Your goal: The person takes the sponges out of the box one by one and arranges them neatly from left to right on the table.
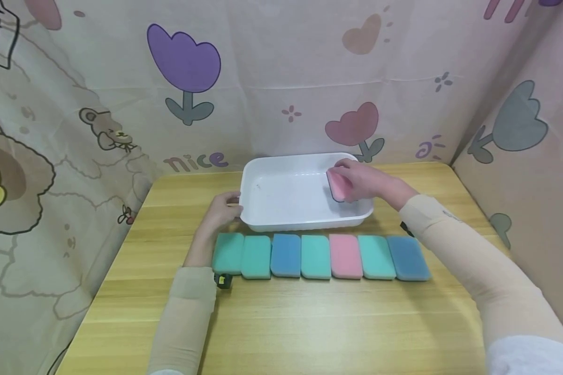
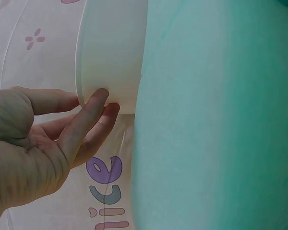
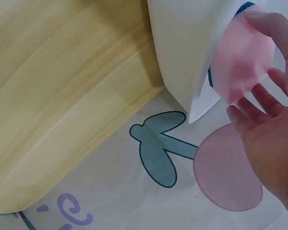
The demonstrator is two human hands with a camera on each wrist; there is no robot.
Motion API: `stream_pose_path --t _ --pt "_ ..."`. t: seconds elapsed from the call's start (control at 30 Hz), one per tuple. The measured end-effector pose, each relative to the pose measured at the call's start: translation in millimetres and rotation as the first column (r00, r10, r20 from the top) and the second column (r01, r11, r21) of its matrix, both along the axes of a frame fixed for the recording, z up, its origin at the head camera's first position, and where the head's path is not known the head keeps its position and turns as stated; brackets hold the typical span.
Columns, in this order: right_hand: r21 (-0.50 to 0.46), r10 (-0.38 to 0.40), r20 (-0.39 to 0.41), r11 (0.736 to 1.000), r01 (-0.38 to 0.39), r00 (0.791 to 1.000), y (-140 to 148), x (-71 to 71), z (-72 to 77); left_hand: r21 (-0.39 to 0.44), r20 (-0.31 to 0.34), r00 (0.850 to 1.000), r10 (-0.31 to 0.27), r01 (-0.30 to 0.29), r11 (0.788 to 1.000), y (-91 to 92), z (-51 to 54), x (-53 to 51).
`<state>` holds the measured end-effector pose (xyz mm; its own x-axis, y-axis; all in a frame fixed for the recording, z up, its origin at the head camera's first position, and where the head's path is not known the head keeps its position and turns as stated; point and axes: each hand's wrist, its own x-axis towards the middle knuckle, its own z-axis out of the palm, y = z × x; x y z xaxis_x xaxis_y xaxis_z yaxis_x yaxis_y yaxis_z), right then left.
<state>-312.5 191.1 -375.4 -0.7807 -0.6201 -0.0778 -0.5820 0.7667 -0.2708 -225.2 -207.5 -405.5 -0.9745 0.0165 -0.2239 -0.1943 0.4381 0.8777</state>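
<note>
In the head view, my right hand (image 1: 362, 179) grips a pink sponge (image 1: 339, 186) inside the right end of a white plastic tray (image 1: 286, 227). The sponge stands tilted, and a dark layer shows along its edge in the right wrist view, where thumb and fingertips hold it from both sides. At the tray's left end my left hand (image 1: 221, 211) holds the rim. Seen from the left wrist, its thumb meets the rim and its fingers (image 2: 103, 115) touch the outer wall. A row of sponges lies in front of the tray, including a blue sponge (image 1: 286, 255) and another pink sponge (image 1: 345, 256).
Several green sponges, such as this green sponge (image 1: 316, 257), lie side by side with a second blue sponge (image 1: 408, 258) at the row's right end. The wooden table (image 1: 309, 328) ends at a printed curtain (image 1: 272, 62) behind the tray and along both sides.
</note>
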Motion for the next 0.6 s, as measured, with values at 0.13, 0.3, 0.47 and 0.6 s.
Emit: stream_pose_path --t 0.13,0.3,0.47,0.6 --pt "-0.044 0.009 -0.021 0.999 -0.010 1.000 7 6.5 0.4 0.002 -0.010 1.000 -0.008 0.008 1.000 -0.2 -0.9 0.0" --pt "-0.083 0.030 -0.075 0.996 -0.036 0.997 17 14.3 1.9 -0.009 -0.002 1.000 -0.009 0.009 1.000 -0.2 -0.7 0.2" --pt "-0.107 0.031 -0.099 0.993 -0.041 0.995 27 23.9 5.8 -0.018 0.000 1.000 -0.004 0.004 1.000 -1.1 -1.1 -0.2" --pt "-0.128 0.025 -0.109 0.991 -0.039 0.994 34 32.1 8.7 -0.021 0.001 1.000 0.003 -0.003 1.000 -1.6 -2.2 -0.7"
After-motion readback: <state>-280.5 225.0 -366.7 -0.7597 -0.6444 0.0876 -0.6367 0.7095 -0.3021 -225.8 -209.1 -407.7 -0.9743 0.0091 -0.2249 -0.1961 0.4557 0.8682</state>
